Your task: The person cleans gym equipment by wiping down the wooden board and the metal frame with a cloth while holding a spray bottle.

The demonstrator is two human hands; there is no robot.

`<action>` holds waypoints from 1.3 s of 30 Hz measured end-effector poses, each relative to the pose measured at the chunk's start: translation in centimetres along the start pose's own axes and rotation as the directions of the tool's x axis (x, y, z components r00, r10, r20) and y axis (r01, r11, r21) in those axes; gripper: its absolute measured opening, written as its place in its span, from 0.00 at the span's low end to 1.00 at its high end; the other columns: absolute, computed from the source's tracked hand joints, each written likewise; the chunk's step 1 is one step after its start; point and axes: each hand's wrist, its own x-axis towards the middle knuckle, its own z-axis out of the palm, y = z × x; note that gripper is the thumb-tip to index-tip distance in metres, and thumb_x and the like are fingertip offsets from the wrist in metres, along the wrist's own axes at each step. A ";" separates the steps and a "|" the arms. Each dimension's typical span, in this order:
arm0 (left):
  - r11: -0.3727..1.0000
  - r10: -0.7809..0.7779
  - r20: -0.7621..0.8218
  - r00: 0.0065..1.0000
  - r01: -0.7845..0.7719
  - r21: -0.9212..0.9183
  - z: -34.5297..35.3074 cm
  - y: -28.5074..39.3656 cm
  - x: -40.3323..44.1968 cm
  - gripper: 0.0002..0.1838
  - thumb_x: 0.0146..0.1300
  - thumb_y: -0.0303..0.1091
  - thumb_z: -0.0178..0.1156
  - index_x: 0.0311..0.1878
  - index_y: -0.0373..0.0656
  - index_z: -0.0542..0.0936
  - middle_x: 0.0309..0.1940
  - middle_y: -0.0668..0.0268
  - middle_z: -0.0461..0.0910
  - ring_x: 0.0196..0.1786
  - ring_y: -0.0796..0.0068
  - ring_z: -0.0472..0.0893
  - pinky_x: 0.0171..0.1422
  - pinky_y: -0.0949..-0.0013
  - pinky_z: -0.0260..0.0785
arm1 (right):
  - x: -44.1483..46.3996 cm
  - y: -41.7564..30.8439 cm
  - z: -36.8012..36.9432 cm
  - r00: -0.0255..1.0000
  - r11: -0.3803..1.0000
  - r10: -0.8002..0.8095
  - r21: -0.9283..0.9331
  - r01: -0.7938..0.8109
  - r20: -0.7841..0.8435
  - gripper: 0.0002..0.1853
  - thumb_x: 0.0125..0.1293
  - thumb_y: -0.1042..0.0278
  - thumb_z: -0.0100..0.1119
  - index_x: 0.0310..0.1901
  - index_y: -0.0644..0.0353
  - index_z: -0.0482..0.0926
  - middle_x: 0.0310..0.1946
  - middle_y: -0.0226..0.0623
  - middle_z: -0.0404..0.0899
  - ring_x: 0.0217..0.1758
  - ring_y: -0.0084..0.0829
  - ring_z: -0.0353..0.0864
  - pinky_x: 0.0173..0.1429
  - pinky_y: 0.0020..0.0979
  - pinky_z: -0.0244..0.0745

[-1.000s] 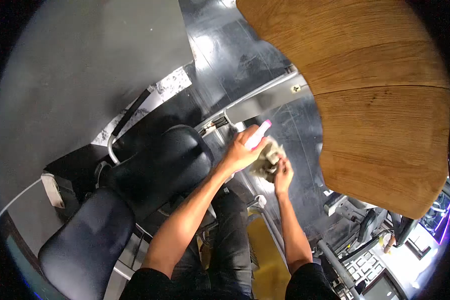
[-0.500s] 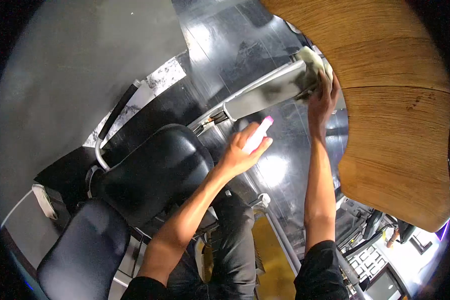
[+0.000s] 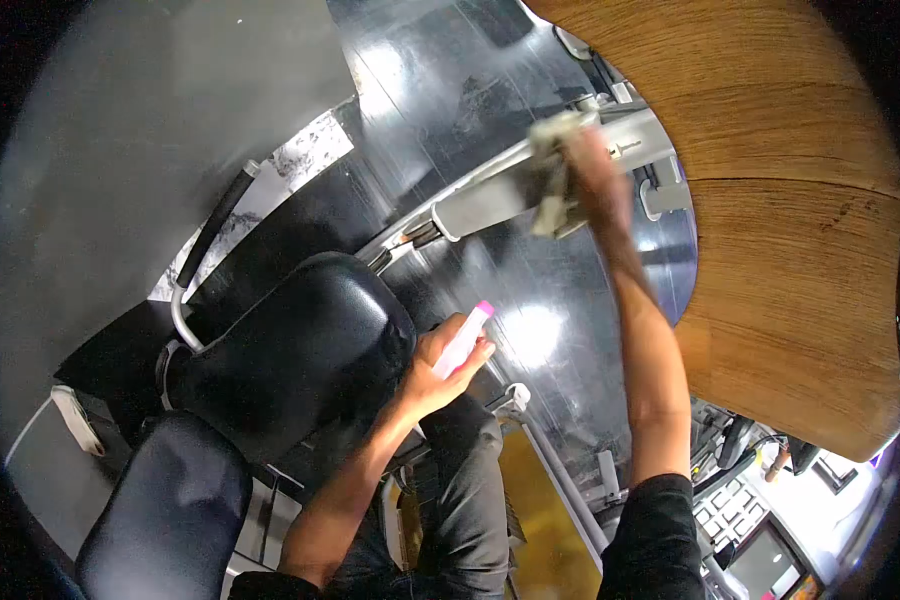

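Observation:
My left hand is closed around a small pale pink bottle with a bright pink cap, held upright above my knee. My right hand, smeared by motion, grips a crumpled light-coloured cloth. The cloth lies against a grey metal beam, the leg part under the wooden tabletop, and hides a stretch of it. Beyond the cloth, the beam's end shows a slot and meets the table's underside.
A brown wooden tabletop with a rounded edge fills the right side. At left stands a black padded chair, with another dark seat below it. The floor is dark and glossy. A keyboard shows at lower right.
My right hand has drawn the cloth leftward along the beam, away from the tabletop edge. My left hand, still holding the bottle, has come down and left, nearer my body.

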 end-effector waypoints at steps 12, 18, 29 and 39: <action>0.978 0.199 -0.059 0.978 -0.194 0.079 -2.3 1.0 1.6 0.07 0.63 0.32 0.62 0.38 0.41 0.75 0.21 0.69 0.73 0.21 0.83 0.72 0.26 0.74 0.66 | -5.4 -8.2 6.5 0.950 0.992 -0.104 -0.100 0.078 -0.294 0.34 0.51 0.91 0.47 0.60 0.47 0.74 0.66 0.40 0.66 0.69 0.44 0.65 0.71 0.36 0.62; 0.998 -0.043 -0.043 0.998 0.040 -0.058 -3.6 1.8 0.7 0.07 0.63 0.30 0.62 0.39 0.42 0.75 0.23 0.68 0.75 0.23 0.82 0.74 0.27 0.74 0.68 | -6.3 -5.9 9.3 0.906 0.869 -0.380 -0.264 0.418 0.187 0.18 0.60 0.70 0.52 0.53 0.49 0.78 0.63 0.34 0.68 0.69 0.37 0.65 0.70 0.35 0.64; 0.994 0.028 0.020 0.999 -0.030 0.106 -4.5 1.3 -0.3 0.06 0.62 0.28 0.61 0.40 0.41 0.75 0.32 0.66 0.79 0.32 0.80 0.78 0.37 0.73 0.72 | -4.9 -6.2 11.2 0.875 0.761 -0.470 -0.449 0.469 0.117 0.22 0.60 0.72 0.51 0.58 0.52 0.72 0.65 0.43 0.64 0.73 0.41 0.58 0.76 0.40 0.53; 0.988 0.044 0.047 0.998 -0.050 0.149 -4.1 3.4 -0.2 0.07 0.61 0.29 0.63 0.39 0.41 0.75 0.33 0.65 0.78 0.32 0.77 0.77 0.37 0.72 0.71 | -6.2 -3.7 16.5 0.759 0.700 -0.531 -0.309 0.644 0.377 0.22 0.60 0.72 0.51 0.57 0.58 0.76 0.68 0.41 0.62 0.72 0.39 0.60 0.75 0.36 0.55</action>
